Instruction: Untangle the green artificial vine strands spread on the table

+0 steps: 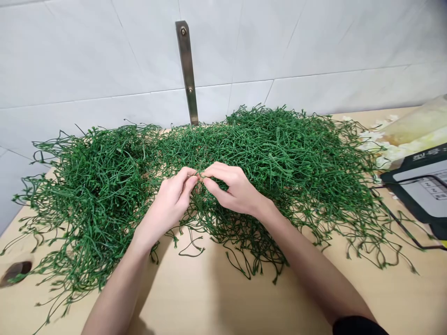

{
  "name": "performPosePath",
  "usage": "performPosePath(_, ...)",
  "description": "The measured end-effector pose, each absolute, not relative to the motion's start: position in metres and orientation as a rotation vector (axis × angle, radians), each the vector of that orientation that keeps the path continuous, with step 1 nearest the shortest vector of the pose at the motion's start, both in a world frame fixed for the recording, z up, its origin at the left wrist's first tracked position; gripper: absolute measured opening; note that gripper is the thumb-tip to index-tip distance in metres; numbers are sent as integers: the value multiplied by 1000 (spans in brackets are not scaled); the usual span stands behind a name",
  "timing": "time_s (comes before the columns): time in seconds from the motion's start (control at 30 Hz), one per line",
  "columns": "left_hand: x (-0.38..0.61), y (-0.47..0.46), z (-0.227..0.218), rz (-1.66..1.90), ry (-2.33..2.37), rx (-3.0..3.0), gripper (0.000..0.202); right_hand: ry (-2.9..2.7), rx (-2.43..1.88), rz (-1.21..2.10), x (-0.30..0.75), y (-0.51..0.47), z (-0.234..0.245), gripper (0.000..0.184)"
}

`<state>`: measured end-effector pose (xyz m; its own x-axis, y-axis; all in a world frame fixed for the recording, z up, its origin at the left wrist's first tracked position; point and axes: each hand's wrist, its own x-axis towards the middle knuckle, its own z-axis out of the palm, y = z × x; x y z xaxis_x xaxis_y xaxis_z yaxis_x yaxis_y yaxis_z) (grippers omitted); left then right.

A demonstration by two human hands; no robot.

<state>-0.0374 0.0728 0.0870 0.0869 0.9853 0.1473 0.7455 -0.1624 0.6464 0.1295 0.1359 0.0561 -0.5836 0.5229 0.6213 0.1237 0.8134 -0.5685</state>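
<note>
My left hand (174, 190) and my right hand (232, 186) meet at the fingertips over the middle of a large heap of thin green plastic stems (265, 153). Thumb and forefinger of each hand are pinched on a green stem (200, 176), most of which the fingers and the heap behind hide. Left of my hands lies a second thick clump of stems (101, 186). Just in front of my hands, one loose stem (192, 251) curls on the table.
A pale wooden table (195, 298) stands against a white tiled wall (87, 56) with a metal bracket (186, 65) bolted to it. White artificial flowers (380, 144) and a black-and-white package (422, 181) lie at the right. A dark round hole (16, 272) shows at the left.
</note>
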Motion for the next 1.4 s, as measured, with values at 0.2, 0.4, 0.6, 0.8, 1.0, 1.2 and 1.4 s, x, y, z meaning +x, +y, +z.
performPosePath(0.2, -34, 72, 88, 760, 1635, 2009, 32, -2287, -501, 496, 129, 131, 59, 21)
performPosePath(0.4, -32, 73, 86, 806, 1566, 2004, 34, -2059, -439, 862, 130, 133, 61, 18)
performPosePath(0.6, -31, 72, 82, 855, 1492, 1898, 33, -1848, -367, 1130, 127, 136, 56, 21)
performPosePath(0.8, -39, 78, 80, 1010, 1492, 1725, 34, -1805, -351, 1147, 131, 143, 53, 26)
performPosePath(1.0, -41, 76, 84, 969, 1692, 1903, 32, -1951, -630, 1116, 135, 142, 59, 8)
performPosePath(1.2, -38, 74, 87, 950, 1715, 1854, 35, -2051, -528, 1264, 131, 137, 57, 7)
performPosePath(1.4, -42, 78, 85, 958, 1683, 1627, 27, -1931, -596, 1304, 131, 140, 55, 19)
